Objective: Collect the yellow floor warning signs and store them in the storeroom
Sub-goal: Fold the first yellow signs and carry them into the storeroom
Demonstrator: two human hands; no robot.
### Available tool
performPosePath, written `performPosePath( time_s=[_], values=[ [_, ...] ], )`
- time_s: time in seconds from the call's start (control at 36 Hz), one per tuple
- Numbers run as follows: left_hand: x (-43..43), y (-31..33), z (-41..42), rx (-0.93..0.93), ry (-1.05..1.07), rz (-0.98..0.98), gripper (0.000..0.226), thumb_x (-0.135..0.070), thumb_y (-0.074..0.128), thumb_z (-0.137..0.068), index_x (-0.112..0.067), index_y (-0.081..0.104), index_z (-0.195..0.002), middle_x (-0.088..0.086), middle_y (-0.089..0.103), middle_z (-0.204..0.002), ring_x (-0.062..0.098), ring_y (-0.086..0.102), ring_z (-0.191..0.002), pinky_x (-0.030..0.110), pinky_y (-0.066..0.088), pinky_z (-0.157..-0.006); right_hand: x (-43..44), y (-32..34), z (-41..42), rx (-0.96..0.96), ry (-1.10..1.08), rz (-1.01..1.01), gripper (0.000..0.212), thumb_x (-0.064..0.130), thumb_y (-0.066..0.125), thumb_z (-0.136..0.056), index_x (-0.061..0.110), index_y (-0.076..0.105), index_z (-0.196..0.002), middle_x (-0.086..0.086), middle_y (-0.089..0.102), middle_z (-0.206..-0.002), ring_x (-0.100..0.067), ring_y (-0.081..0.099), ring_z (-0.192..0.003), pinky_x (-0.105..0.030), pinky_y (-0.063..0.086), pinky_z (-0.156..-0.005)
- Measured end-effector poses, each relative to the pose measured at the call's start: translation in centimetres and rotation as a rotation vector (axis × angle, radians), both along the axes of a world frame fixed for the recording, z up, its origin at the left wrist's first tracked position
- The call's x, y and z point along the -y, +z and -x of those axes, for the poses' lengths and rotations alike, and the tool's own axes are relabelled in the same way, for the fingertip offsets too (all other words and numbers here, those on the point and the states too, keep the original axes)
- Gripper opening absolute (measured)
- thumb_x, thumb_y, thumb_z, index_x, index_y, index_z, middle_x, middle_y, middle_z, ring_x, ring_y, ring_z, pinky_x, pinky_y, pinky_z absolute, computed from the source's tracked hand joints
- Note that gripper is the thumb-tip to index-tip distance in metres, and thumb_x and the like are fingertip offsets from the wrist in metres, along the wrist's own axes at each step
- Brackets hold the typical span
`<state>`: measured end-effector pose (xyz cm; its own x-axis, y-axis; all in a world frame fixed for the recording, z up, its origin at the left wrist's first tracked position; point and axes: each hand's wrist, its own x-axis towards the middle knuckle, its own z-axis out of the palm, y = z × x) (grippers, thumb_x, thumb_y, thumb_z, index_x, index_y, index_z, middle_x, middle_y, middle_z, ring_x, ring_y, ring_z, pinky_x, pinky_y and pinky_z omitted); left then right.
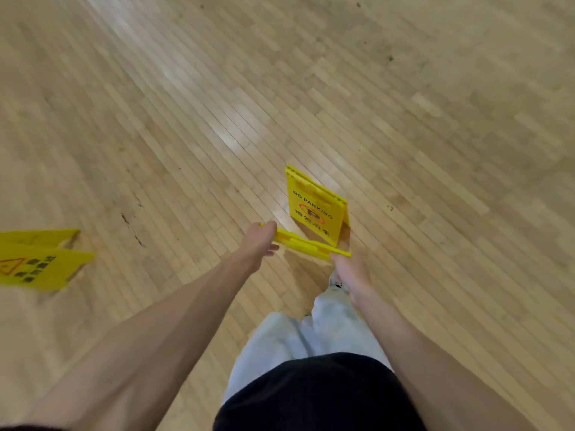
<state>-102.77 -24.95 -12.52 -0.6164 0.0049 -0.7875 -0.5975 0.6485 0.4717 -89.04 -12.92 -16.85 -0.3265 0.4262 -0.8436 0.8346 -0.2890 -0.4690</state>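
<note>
Both hands [306,255] gripping one folded sign [306,242], two standing signs [315,206] nearby

The left sign [40,259] runs off the frame edge, its print smeared by blur, and the held sign [306,244] shows edge-on, face hidden.

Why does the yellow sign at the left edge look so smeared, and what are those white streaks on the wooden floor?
Head view: the sign at the left edge is motion-blurred, its lettering unreadable, while the NO PARKING sign ahead reads fairly sharp. The white streaks are glare on the glossy floor. The boards seem to curve because of the wide-angle lens.
</note>
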Motion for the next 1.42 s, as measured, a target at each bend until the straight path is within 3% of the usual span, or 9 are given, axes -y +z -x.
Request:
performPosePath(
  time_s=[0.08, 0.19, 0.42, 0.61, 0.72, 0.92, 1.06, 1.22, 1.42],
  values=[
    [-0.8, -1.1, 2.3, 0.014, -0.062, 0.045, 0.038, -0.026, 0.037, -0.089, -0.002, 0.050, -0.115, 0.006, 0.059, -0.095, 0.026, 0.065, -0.080, 0.027, 0.046, -0.057, 0.0, -0.7, 1.9, 0.029, -0.005, 0.046, 0.011, 0.021, 0.051, -0.078, 0.018, 0.051, -0.067, -0.004, 0.053, -0.066, -0.030, 0.053, -0.075, -0.042, 0.045, -0.073],
    [-1.2, -2.5, 5.1, 0.032, -0.138, 0.081, 0.042, -0.027, 0.037, -0.089, -0.003, 0.049, -0.121, 0.006, 0.057, -0.101, 0.026, 0.064, -0.083, 0.027, 0.045, -0.056, -0.2, -2.1, 3.8, 0.070, -0.029, 0.070, 0.023, 0.022, 0.054, -0.082, 0.011, 0.064, -0.100, -0.005, 0.063, -0.086, -0.029, 0.057, -0.082, -0.042, 0.048, -0.080],
    [-1.7, -7.5, 9.7, 0.058, -0.298, 0.106, 0.027, -0.032, 0.041, -0.086, -0.009, 0.050, -0.096, 0.005, 0.047, -0.091, 0.025, 0.050, -0.088, 0.034, 0.038, -0.073, 0.0, -5.8, 7.8, 0.185, -0.153, 0.077, 0.026, 0.030, 0.056, -0.083, 0.008, 0.060, -0.098, -0.007, 0.057, -0.080, -0.024, 0.050, -0.066, -0.032, 0.031, -0.052],
    [-2.4, -11.9, 12.4, 0.134, -0.450, 0.110, 0.033, -0.033, 0.040, -0.085, -0.007, 0.050, -0.103, 0.006, 0.046, -0.096, 0.023, 0.045, -0.088, 0.036, 0.038, -0.076, 0.1, -10.2, 10.0, 0.224, -0.290, 0.061, 0.062, 0.044, 0.055, -0.085, 0.002, 0.052, -0.130, -0.015, 0.061, -0.119, -0.032, 0.056, -0.105, -0.033, 0.036, -0.072],
    [-3.5, -13.6, 13.5, 0.178, -0.511, 0.135, 0.055, -0.038, 0.038, -0.088, -0.003, 0.043, -0.130, 0.015, 0.048, -0.132, 0.031, 0.047, -0.119, 0.041, 0.040, -0.092, -0.6, -12.3, 10.8, 0.180, -0.356, 0.061, 0.079, 0.061, 0.050, -0.086, 0.004, 0.043, -0.141, -0.014, 0.047, -0.145, -0.032, 0.046, -0.129, -0.034, 0.030, -0.086],
    [-6.9, -16.2, 15.0, 0.072, -0.507, 0.131, 0.053, -0.040, 0.030, -0.091, -0.003, 0.049, -0.124, 0.018, 0.056, -0.117, 0.031, 0.053, -0.101, 0.033, 0.036, -0.075, -3.2, -13.8, 11.8, 0.176, -0.393, -0.061, 0.080, 0.070, 0.040, -0.086, 0.002, 0.055, -0.126, -0.016, 0.057, -0.131, -0.034, 0.052, -0.119, -0.044, 0.040, -0.098],
    [-9.0, -16.9, 15.8, -0.034, -0.416, 0.181, 0.058, -0.042, 0.022, -0.095, -0.002, 0.049, -0.126, 0.019, 0.059, -0.116, 0.031, 0.054, -0.091, 0.030, 0.033, -0.061, -5.2, -14.6, 12.7, 0.177, -0.296, -0.111, 0.077, 0.074, 0.029, -0.086, 0.005, 0.064, -0.090, -0.008, 0.060, -0.090, -0.029, 0.054, -0.089, -0.038, 0.039, -0.077],
    [-10.0, -17.6, 15.9, -0.084, -0.367, 0.184, 0.057, -0.037, 0.030, -0.095, -0.011, 0.022, -0.145, 0.015, 0.050, -0.134, 0.030, 0.050, -0.102, 0.035, 0.034, -0.076, -6.4, -15.2, 13.1, 0.192, -0.265, -0.126, 0.088, 0.074, 0.031, -0.085, 0.008, 0.035, -0.143, -0.014, 0.049, -0.141, -0.035, 0.046, -0.128, -0.043, 0.037, -0.091],
    [-9.5, -18.6, 16.2, -0.192, -0.532, 0.214, 0.047, -0.037, 0.036, -0.097, -0.009, 0.038, -0.135, 0.016, 0.051, -0.130, 0.033, 0.052, -0.110, 0.035, 0.037, -0.076, -7.0, -15.6, 13.9, 0.176, -0.105, -0.180, 0.069, 0.060, 0.028, -0.095, 0.005, 0.045, -0.132, -0.015, 0.058, -0.129, -0.034, 0.053, -0.118, -0.037, 0.038, -0.082]
  ],
)
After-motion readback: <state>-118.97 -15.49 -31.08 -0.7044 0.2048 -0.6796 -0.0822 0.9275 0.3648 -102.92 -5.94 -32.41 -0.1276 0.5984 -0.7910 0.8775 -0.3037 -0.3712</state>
